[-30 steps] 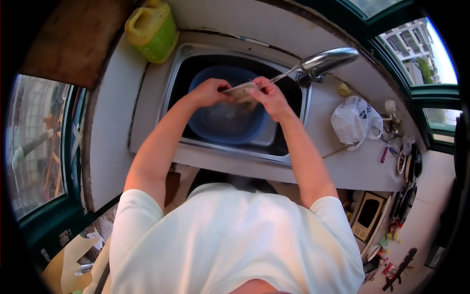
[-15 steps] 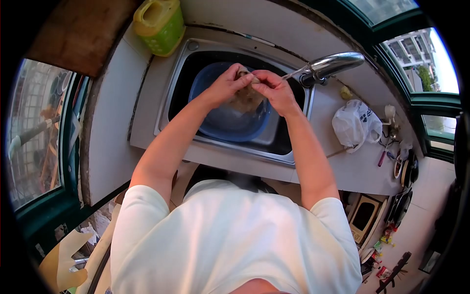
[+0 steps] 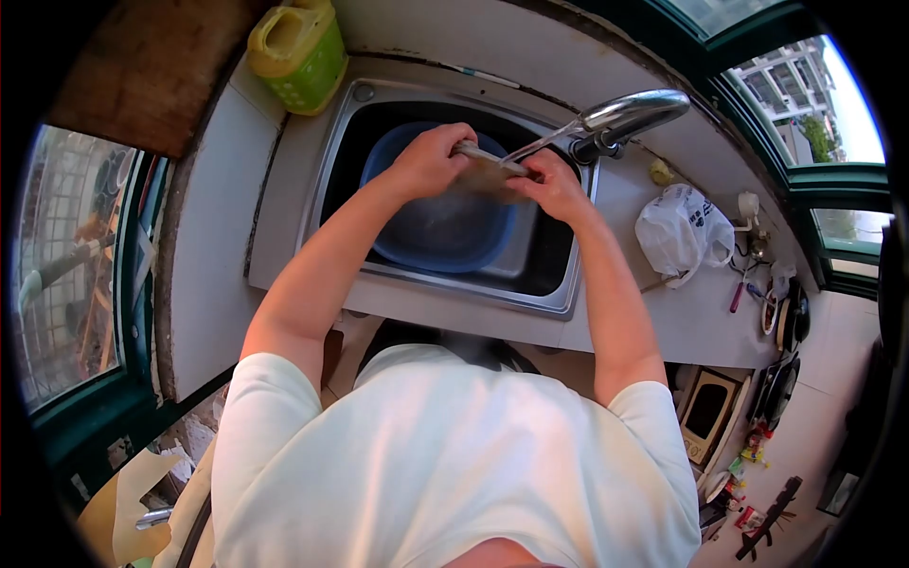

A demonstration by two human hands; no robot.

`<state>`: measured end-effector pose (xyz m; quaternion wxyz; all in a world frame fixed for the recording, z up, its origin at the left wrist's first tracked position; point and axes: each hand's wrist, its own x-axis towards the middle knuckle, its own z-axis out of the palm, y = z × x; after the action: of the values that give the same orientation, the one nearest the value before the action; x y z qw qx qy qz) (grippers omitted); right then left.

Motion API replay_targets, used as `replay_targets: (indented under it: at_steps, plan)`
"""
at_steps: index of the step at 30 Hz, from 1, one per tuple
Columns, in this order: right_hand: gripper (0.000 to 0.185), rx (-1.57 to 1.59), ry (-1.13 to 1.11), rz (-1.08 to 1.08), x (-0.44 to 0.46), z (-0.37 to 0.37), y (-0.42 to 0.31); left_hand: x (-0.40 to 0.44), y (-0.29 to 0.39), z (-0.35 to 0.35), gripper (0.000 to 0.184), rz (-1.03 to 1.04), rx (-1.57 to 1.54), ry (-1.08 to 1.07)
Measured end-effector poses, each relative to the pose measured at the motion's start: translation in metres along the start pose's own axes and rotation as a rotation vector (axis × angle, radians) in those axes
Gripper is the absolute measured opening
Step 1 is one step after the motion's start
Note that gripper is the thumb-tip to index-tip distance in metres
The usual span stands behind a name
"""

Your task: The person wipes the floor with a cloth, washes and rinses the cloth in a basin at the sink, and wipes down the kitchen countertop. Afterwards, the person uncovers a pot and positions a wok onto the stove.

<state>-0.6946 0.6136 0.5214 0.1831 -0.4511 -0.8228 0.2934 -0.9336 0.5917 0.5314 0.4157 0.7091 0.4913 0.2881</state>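
Observation:
My left hand and my right hand hold a brownish, limp, sheet-like piece between them, fingers closed on its two ends. Its kind is not clear from here. The piece is stretched sideways above a blue plastic basin, which stands in the black-bottomed sink. From the chrome faucet at the right, a stream of water runs down onto the piece near my right hand. The basin appears to hold some cloudy water.
A green and yellow plastic container stands at the sink's back left corner. Right of the sink, a white plastic bag lies on the counter, with a small yellowish lump behind it. A wall borders the left side.
My hands have moved apart, spreading the bunched piece out between them. It now lies under the water stream, higher over the basin. The whole view has shifted slightly.

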Motion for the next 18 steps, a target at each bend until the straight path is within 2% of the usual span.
replay_targets:
  at_steps: [3,6,7,10,11,13,14,15,16,17,18]
  plan:
    - [0.011,0.758,-0.046,0.352,-0.004,0.003,-0.004,0.003,-0.019,0.008,0.026,0.002,-0.295,0.015]
    - [0.008,0.638,-0.012,0.130,0.004,0.007,-0.033,0.006,-0.026,0.023,0.022,-0.043,-0.522,0.044]
    - [0.008,0.473,-0.001,-0.023,0.009,0.009,-0.032,0.005,-0.021,0.027,0.021,-0.066,-0.540,0.041]
    - [0.008,0.462,-0.030,0.042,0.015,-0.001,-0.048,-0.002,-0.001,0.025,0.021,-0.061,-0.691,-0.003]
    - [0.009,0.343,0.014,-0.056,0.017,-0.002,-0.046,-0.003,0.002,0.024,0.021,-0.047,-0.757,-0.023]
    - [0.010,0.106,0.094,-0.250,0.019,-0.001,-0.037,-0.002,0.001,0.028,0.018,-0.034,-0.658,-0.105]
    - [0.013,0.207,0.124,-0.165,0.018,0.003,-0.038,-0.001,0.000,0.030,0.016,-0.031,-0.608,-0.143]
    - [0.016,0.307,0.154,-0.080,0.018,0.008,-0.040,0.003,-0.002,0.031,0.015,-0.214,-0.504,-0.096]
    - [0.019,0.406,0.185,0.006,0.018,0.012,-0.040,0.006,-0.004,0.034,0.015,-0.246,-0.572,-0.005]
    - [0.039,0.564,0.192,0.069,0.020,0.020,-0.020,0.010,-0.006,0.039,0.015,-0.275,-0.639,0.086]
    - [0.045,0.720,0.132,0.086,0.017,0.024,-0.016,0.013,-0.002,0.042,0.015,-0.304,-0.706,0.177]
